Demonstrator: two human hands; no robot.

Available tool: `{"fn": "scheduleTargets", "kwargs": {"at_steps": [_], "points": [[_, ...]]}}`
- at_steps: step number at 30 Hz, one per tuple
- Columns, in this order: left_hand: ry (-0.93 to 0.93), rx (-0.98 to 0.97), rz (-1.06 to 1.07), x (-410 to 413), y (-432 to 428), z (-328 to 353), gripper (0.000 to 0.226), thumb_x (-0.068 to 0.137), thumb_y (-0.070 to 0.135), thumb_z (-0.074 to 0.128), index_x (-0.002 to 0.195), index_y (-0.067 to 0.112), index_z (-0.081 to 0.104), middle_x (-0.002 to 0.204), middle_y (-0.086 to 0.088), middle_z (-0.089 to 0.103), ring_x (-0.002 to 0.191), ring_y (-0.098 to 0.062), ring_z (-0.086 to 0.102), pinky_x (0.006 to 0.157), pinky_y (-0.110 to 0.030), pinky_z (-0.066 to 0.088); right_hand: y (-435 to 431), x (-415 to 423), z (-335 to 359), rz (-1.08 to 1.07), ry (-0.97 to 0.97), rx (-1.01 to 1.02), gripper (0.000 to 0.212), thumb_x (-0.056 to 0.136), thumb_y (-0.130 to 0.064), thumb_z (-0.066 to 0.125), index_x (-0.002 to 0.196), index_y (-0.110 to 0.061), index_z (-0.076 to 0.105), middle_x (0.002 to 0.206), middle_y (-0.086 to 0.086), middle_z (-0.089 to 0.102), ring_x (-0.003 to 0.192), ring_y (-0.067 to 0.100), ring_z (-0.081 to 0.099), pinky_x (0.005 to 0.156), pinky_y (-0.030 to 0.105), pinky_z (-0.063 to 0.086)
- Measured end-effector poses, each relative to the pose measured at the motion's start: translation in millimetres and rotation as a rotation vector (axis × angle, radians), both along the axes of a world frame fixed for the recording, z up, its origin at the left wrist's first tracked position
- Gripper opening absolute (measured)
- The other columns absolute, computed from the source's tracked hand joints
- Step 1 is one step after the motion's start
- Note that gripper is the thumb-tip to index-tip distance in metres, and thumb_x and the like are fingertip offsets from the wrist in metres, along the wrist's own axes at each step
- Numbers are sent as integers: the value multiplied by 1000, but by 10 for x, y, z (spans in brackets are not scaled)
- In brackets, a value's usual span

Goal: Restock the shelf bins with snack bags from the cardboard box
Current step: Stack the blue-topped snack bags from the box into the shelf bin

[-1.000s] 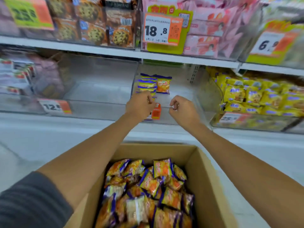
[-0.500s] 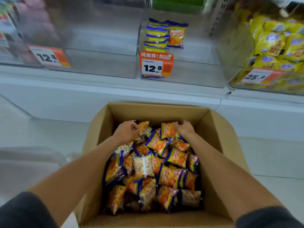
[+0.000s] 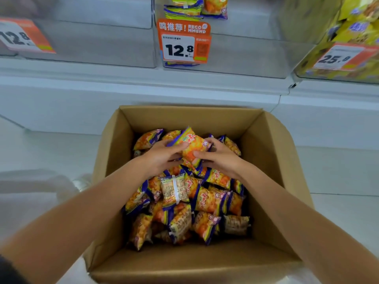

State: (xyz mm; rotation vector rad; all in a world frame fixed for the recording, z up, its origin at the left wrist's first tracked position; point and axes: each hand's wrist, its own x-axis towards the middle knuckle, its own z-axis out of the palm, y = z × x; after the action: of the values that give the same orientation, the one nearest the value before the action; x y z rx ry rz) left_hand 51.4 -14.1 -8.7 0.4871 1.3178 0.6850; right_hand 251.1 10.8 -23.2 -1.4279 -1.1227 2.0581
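Both hands, the left hand (image 3: 162,155) and the right hand (image 3: 220,158), are gripping one orange snack bag (image 3: 191,145) together above the pile inside the cardboard box (image 3: 114,140).

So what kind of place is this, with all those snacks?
Most likely a shop's snack aisle: an orange price tag reading 12.8 hangs on a clear plastic shelf bin, and a brown cardboard box full of orange-and-purple snack bags sits below it.
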Motion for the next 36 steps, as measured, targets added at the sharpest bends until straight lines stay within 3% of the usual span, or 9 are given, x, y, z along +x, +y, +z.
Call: {"fn": "scheduleTargets", "kwargs": {"at_steps": [3,5,8,14,18,22,25,32,36], "points": [[112,43,160,-161,-30,-20,60,80,15,77,133,9,49,117,-12,68,101,-23,69,75,-32,60,34,6,-19,118,-140,141,38,86,-39,69,118,-19,63,119,-3,65,111,13,62,92,29,51],[267,83,212,-292,-74,-16,48,83,10,75,125,11,52,115,-11,67,98,-22,68,75,-33,59,104,32,-186,138,-377,302,28,92,-33,64,114,-16,65,117,-5,64,112,15,59,87,22,45],[320,66,242,-428,-160,-44,47,82,10,76,122,15,52,111,-8,67,96,-21,68,73,-32,57,139,-56,-569,279,-741,464,42,93,-28,63,133,-16,56,124,5,61,110,23,60,83,29,47],[282,73,222,-453,-244,-57,39,81,15,78,115,15,58,104,-6,71,88,-17,70,66,-27,55,-52,-338,-864,424,-1200,726,66,87,-42,65,141,-12,43,131,12,53,129,32,38,109,44,31],[295,95,213,-428,-248,-49,39,81,15,77,117,16,60,104,-3,71,88,-15,70,64,-26,55,-24,-229,-716,337,-985,630,56,85,-28,72,135,-15,49,131,9,48,124,28,45,104,38,41],[337,141,234,-415,-219,-67,38,86,20,74,120,15,59,109,-5,71,94,-19,70,76,-35,59,18,-145,-205,-28,-572,568,45,81,-22,77,117,-13,51,105,-7,57,88,6,56,71,17,44],[360,182,199,-306,-210,-11,26,94,27,65,117,17,58,112,-7,70,98,-22,70,90,-43,56,8,-148,155,-89,-313,473,47,80,-25,78,118,-15,52,114,-5,62,98,3,57,80,15,44],[91,120,89,-81,-220,143,66,88,65,52,141,31,36,128,0,62,109,-23,66,84,-54,56,-224,-365,241,41,-283,519,48,76,-31,82,111,-15,53,112,0,64,102,10,61,82,20,47],[234,206,127,-126,-240,138,55,81,38,75,127,27,47,115,2,66,98,-18,69,82,-44,57,-239,-311,212,65,-238,508,44,78,-38,78,112,-19,57,112,-2,64,101,12,62,87,26,51]]}}
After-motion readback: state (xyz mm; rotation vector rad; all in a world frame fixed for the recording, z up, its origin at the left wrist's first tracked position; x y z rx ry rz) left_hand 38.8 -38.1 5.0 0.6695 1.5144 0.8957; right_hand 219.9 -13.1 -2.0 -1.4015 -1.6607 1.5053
